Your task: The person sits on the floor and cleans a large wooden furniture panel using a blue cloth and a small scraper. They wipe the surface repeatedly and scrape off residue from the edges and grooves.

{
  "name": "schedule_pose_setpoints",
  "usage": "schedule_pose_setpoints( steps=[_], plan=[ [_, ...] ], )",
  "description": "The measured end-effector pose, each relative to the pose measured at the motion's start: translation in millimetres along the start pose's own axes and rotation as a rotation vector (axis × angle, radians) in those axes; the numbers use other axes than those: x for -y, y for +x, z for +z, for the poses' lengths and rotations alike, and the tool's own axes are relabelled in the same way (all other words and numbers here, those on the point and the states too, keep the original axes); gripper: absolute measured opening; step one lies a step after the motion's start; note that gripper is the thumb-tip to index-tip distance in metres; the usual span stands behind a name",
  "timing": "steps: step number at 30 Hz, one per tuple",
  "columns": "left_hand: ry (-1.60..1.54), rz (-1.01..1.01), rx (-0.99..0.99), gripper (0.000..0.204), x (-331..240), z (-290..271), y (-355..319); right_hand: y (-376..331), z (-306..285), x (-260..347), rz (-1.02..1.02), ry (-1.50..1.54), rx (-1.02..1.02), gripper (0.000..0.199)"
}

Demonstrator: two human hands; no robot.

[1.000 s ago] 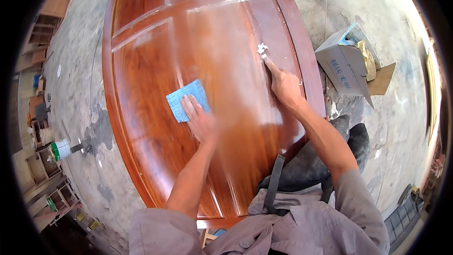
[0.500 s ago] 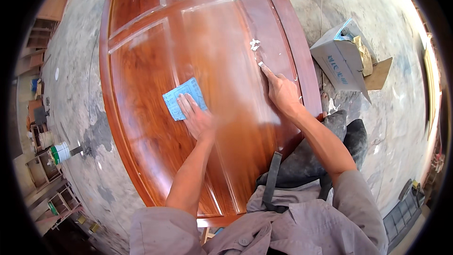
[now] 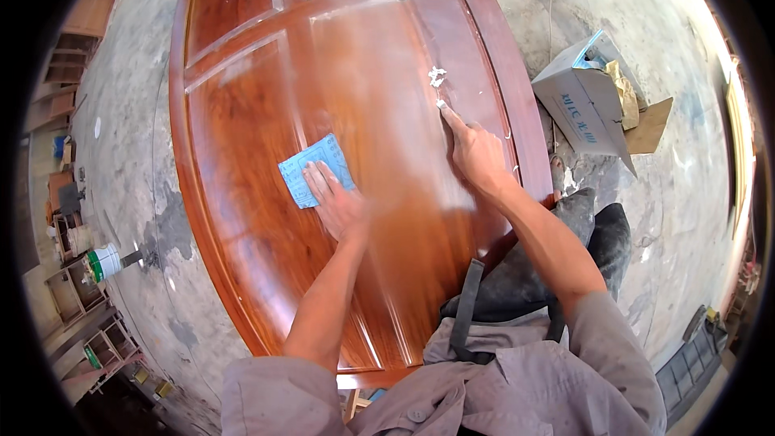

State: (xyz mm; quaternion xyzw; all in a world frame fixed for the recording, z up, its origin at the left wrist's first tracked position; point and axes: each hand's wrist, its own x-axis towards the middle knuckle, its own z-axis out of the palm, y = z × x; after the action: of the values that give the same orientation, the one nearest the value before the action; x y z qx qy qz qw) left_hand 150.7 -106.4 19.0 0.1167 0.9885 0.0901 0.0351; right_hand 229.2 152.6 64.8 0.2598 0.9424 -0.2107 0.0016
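Right hand (image 3: 478, 155) has slid up toward white putty blob (image 3: 437, 76), forefinger extended. Left hand (image 3: 337, 203) flat, fingers spread, pressing blue sandpaper sheet (image 3: 311, 168) on red-brown door panel (image 3: 242, 113), frame centre.

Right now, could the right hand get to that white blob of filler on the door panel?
Probably yes. The right hand lies flat on the wooden door with its forefinger stretched toward the white blob, which sits just beyond the fingertip with only bare wood between them.

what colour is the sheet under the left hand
Light blue with faint print, seen in the head view: the sheet lies flat on the reddish-brown wooden door under the left hand.
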Motion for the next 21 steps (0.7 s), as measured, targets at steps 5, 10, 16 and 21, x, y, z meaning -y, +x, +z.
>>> schedule_pose_setpoints(
  steps=[5,10,16,21],
  plan=[
    [-0.013,-0.008,0.015,0.080,2.3,-0.9,-0.7,-7.4,5.2,-5.4,-0.017,-0.021,-0.013,0.051],
    [0.013,0.007,-0.042,0.080,-2.5,-0.2,-0.3,8.0,3.2,0.4,-0.004,0.008,-0.028,0.048],
    [-0.134,-0.070,0.069,0.080,-6.3,-13.7,0.4,-4.4,12.0,-3.3,0.004,-0.036,-0.033,0.053],
    [-0.099,-0.034,0.045,0.081,-11.6,-10.8,-2.0,15.9,14.5,-12.2,-0.019,-0.025,-0.108,0.054]
  ],
)
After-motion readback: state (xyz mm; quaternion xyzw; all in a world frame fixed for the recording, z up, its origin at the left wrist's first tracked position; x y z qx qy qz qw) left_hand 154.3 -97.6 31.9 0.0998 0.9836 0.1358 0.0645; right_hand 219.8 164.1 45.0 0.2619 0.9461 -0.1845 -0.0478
